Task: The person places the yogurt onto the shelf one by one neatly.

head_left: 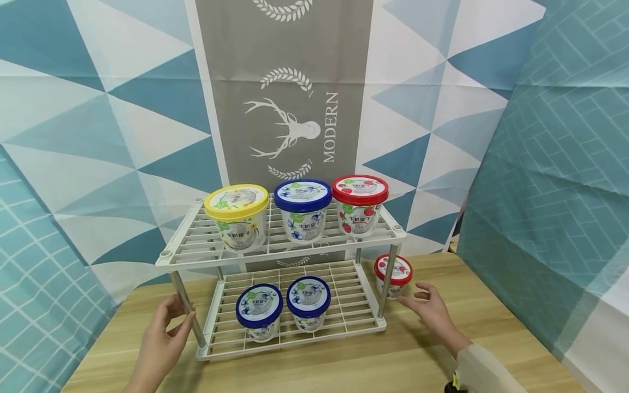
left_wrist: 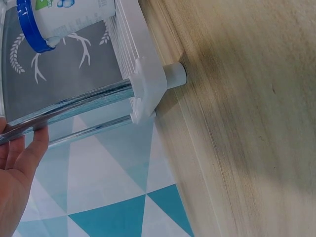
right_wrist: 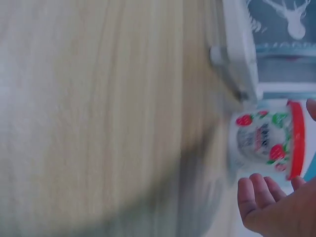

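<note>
A white two-tier rack with metal posts stands on the wooden table. My left hand is at its front left post; in the left wrist view the fingers lie against the post, thumb on the other side. To the right of the rack stands a small red-lidded tub with berry pictures, upright on the table. My right hand is beside this tub, fingers loosely spread and holding nothing. In the right wrist view, the fingertips are close to the tub's side.
The top tier holds a large yellow-lidded tub, a blue-lidded one and a red-lidded one. Two small blue-lidded tubs stand on the lower tier. A patterned cloth hangs behind; another cloth borders the right side.
</note>
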Tool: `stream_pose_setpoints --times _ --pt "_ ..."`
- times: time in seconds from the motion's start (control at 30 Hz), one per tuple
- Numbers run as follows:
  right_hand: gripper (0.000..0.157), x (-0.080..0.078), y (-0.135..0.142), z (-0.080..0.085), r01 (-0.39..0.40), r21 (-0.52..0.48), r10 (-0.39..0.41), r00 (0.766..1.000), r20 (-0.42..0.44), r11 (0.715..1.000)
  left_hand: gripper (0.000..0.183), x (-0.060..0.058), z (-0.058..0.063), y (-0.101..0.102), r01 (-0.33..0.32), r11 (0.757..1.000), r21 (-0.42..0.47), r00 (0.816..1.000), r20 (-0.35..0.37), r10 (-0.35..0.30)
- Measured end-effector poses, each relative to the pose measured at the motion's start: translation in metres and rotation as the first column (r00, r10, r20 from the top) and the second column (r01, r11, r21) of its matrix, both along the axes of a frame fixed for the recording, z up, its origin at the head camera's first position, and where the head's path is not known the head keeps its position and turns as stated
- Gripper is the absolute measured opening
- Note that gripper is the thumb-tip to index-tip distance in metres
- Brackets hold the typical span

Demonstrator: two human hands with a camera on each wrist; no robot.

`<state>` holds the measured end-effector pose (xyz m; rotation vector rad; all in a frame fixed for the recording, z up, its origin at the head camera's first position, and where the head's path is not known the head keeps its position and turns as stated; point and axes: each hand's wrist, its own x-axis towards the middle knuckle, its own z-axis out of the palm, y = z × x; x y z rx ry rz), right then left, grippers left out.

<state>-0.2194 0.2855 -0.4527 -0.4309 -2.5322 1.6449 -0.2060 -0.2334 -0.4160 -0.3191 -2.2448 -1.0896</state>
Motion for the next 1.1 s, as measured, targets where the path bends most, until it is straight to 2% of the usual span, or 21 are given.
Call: stream_pose_setpoints --times 0.13,0.47,0.67,0.9,1.1 --pt "0.088 -0.011 0.006 -0.007 -0.021 -0.03 0.021 1.0 0.008 0.999 0.042 -0.001 -0.001 0.001 -0.004 1.0 -0.004 1.0 0.01 0.004" --pt "0.103 -0.037 0.018 -0.022 -0.067 0.024 0.067 0.998 0.008 0.997 0.042 -0.003 -0.001 0.0 -0.018 1.0 -0.006 1.0 -0.009 0.018" --pt "0.1 -0.046 0.019 -0.024 -0.095 0.013 0.095 0.995 -0.031 0.995 0.042 -0.001 -0.004 0.002 -0.001 1.0 0.007 1.0 -0.027 0.001" --pt "0.088 -0.06 0.022 -0.028 -0.146 0.051 0.149 0.988 -0.051 0.988 0.043 0.0 -0.003 0.003 0.004 1.0 0.022 0.999 -0.036 -0.003" --pt "0.088 -0.071 0.021 -0.028 -0.159 0.04 0.162 0.984 -0.069 0.986 0.043 0.0 -0.002 0.002 0.013 1.0 0.02 0.999 -0.044 -0.012"
